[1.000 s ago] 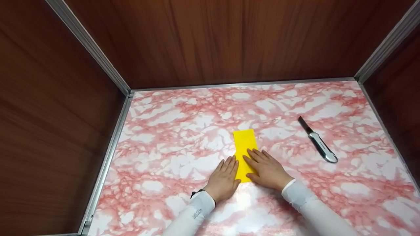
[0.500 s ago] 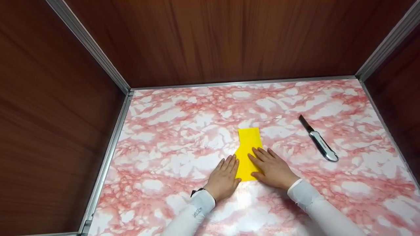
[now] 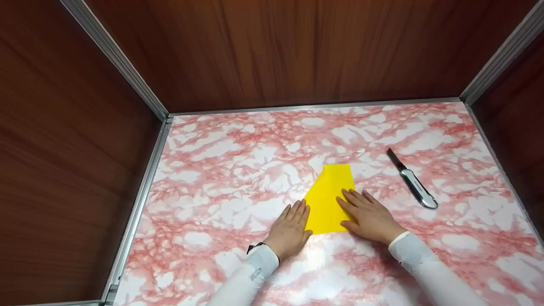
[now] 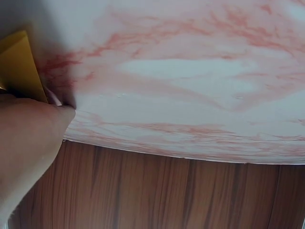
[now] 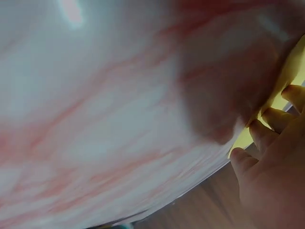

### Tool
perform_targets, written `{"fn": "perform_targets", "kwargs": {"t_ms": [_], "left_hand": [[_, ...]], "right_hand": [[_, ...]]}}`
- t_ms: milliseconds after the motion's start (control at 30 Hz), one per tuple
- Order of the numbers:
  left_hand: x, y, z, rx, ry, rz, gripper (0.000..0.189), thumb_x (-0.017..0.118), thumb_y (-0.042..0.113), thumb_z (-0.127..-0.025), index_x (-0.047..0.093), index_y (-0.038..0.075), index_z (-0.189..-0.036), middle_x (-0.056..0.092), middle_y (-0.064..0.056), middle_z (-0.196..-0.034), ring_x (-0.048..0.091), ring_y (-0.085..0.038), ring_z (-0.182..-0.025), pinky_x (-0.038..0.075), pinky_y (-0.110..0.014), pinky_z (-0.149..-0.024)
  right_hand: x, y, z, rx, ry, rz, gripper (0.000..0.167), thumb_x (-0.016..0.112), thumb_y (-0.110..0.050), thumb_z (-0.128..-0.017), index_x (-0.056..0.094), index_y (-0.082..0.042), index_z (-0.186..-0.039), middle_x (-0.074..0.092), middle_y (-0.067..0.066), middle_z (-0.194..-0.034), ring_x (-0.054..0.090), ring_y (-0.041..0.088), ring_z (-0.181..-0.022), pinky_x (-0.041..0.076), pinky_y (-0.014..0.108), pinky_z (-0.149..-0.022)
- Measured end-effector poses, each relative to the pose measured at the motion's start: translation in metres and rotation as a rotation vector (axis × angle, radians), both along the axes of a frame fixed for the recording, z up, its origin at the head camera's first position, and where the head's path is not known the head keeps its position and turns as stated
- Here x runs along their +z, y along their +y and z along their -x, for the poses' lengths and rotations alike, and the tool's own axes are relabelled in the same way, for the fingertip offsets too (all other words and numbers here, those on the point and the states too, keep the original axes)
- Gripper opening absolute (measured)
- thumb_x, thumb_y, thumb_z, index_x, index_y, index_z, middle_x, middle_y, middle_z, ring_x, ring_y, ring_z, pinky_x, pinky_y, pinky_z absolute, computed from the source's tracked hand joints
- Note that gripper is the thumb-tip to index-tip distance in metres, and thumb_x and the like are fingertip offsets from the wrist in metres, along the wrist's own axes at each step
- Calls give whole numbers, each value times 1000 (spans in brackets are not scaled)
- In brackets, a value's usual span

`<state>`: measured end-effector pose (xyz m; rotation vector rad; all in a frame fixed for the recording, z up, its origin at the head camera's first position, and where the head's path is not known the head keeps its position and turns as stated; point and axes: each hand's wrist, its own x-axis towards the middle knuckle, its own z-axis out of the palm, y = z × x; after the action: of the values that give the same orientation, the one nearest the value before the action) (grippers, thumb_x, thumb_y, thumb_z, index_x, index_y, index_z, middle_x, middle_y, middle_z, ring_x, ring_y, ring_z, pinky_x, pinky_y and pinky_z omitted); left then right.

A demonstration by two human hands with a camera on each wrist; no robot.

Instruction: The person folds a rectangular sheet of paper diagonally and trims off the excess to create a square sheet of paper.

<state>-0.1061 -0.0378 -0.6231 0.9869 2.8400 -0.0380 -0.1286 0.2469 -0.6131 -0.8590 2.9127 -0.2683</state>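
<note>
A sheet of yellow paper (image 3: 327, 204) lies on the marbled tabletop, with a wide lower part, a slanted upper-left edge and a narrow top end. Along its left edge my left hand (image 3: 288, 233) rests with straight fingers held together. My right hand (image 3: 369, 216) presses on the right side, its fingers straight and spread a little over the sheet. In the left wrist view a corner of the yellow paper (image 4: 21, 67) shows beside my left hand (image 4: 33, 133). The right wrist view has my right hand's fingertips on the yellow paper (image 5: 296, 67).
To the right lies a utility knife (image 3: 418, 189) with a silver and black handle, its dark blade out and pointing away. Dark wood panels (image 3: 272, 55) with metal edging stand behind and at both sides of the red and white tabletop (image 3: 204, 204).
My right hand has slid to the right, and the yellow paper has spread wider with it. Its narrow top end has shifted right, and the left edge slants more. My left hand has stayed put.
</note>
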Motion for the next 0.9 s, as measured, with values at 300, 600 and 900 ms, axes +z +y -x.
{"fn": "perform_targets", "kwargs": {"t_ms": [300,600,900], "left_hand": [[3,0,1,-6,-4,18,69,29,49,-104,16,4,-155,10,-13,-161,6,-26,-147,10,-42,-116],[0,0,6,-16,-18,7,69,29,49,-104,13,5,-155,7,-12,-162,2,-24,-147,8,-42,-117],[3,0,10,-22,-28,6,68,30,48,-104,15,4,-155,8,-12,-162,4,-24,-147,9,-42,-117]], "right_hand": [[4,38,1,-60,-76,-19,73,54,-56,-93,34,-19,-153,22,7,-159,17,29,-145,8,51,-115],[8,64,2,-104,-108,20,72,61,-50,-91,38,-17,-151,25,9,-158,19,30,-145,9,51,-114],[13,59,5,-178,-139,63,70,67,-42,-89,44,-10,-147,28,14,-156,23,34,-142,11,52,-114]]}}
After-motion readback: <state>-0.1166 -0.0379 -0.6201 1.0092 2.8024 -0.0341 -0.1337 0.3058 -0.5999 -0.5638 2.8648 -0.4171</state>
